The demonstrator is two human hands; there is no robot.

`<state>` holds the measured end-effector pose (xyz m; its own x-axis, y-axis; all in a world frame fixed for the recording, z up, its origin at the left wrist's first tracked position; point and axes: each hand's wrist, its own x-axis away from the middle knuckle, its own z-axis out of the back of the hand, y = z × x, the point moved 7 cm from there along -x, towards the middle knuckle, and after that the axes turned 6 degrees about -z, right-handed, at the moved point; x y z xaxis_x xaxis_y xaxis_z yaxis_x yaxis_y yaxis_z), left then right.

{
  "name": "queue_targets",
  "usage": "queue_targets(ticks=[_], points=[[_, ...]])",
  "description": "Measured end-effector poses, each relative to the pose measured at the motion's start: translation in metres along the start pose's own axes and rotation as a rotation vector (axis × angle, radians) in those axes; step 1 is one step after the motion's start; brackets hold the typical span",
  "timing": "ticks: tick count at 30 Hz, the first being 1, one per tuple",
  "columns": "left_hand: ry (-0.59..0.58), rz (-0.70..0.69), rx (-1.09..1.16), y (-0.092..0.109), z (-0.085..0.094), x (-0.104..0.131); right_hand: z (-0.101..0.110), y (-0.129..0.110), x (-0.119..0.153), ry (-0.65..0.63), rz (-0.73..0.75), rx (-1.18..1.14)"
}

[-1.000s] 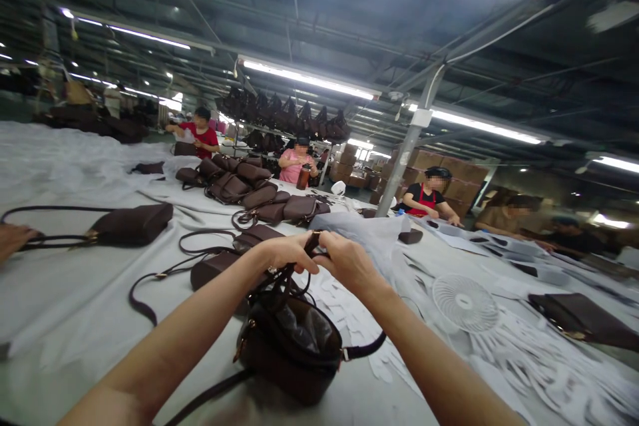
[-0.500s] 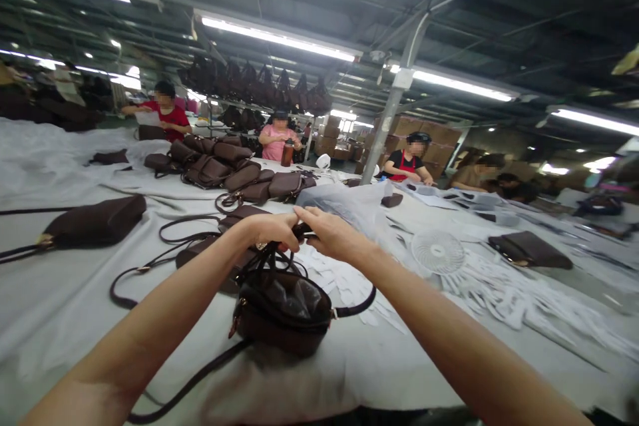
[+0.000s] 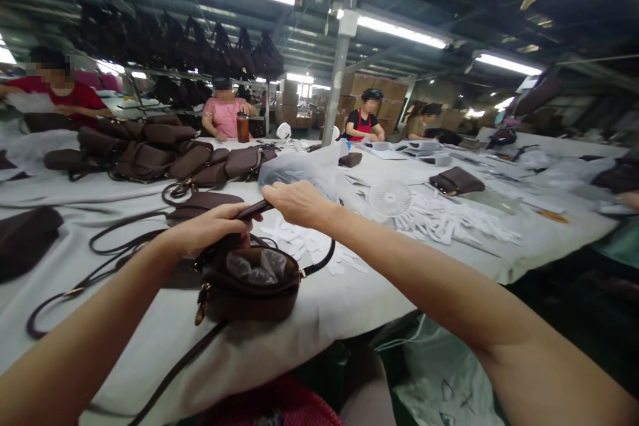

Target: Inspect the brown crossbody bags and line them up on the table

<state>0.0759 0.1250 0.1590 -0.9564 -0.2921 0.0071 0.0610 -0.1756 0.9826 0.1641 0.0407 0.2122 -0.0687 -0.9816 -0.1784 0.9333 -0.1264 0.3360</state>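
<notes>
A small dark brown handbag (image 3: 259, 306) stands at the table's near side, its top unzipped, with clear plastic stuffing inside. My left hand (image 3: 217, 229) is closed around a dark brown strap (image 3: 255, 210) above the bag's back edge. My right hand (image 3: 294, 203) pinches the far end of the same strap, which is stretched between both hands. The strap's lower part is hidden behind my left fingers. A rolled handle (image 3: 324, 259) curves from the bag's right side, and a long shoulder strap (image 3: 174, 366) trails off its left toward the front edge.
Several brown bags (image 3: 144, 160) are heaped at the back left. White paper strips (image 3: 444, 213) and a round white fan (image 3: 389, 200) lie to the right, near another brown bag (image 3: 456, 181). Clear plastic sheeting (image 3: 304, 170) is behind my hands. Co-workers sit across the table.
The view has swung right, showing more of the table's near edge. My hands, close together before, are now farther apart with the strap drawn out between them. The bag's opening shows more clearly.
</notes>
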Motion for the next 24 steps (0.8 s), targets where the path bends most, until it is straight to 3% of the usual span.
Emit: queue_targets(ticks=[4,7,10,13,16,19,24], points=[[0.038,-0.096,-0.114,-0.017,-0.004,0.0,0.001,0.001,-0.008,0.056,0.032,-0.019],[0.092,-0.097,-0.117,-0.03,-0.001,-0.002,-0.016,0.018,-0.008,0.083,0.052,-0.269],[0.146,-0.024,-0.053,-0.043,0.005,0.001,-0.069,0.051,0.011,-0.048,-0.02,-0.754],[0.18,0.023,-0.018,-0.048,0.003,0.005,-0.153,0.079,0.049,-0.368,-0.277,-0.974],[0.168,0.012,-0.08,-0.044,-0.007,0.0,-0.197,0.081,0.075,-0.397,-0.287,-1.0],[0.179,-0.014,-0.108,-0.04,-0.012,-0.012,-0.22,0.088,0.081,-0.328,-0.396,-0.898],[0.396,-0.099,0.123,-0.037,0.009,-0.024,-0.256,0.106,0.088,-0.335,-0.723,-0.548]])
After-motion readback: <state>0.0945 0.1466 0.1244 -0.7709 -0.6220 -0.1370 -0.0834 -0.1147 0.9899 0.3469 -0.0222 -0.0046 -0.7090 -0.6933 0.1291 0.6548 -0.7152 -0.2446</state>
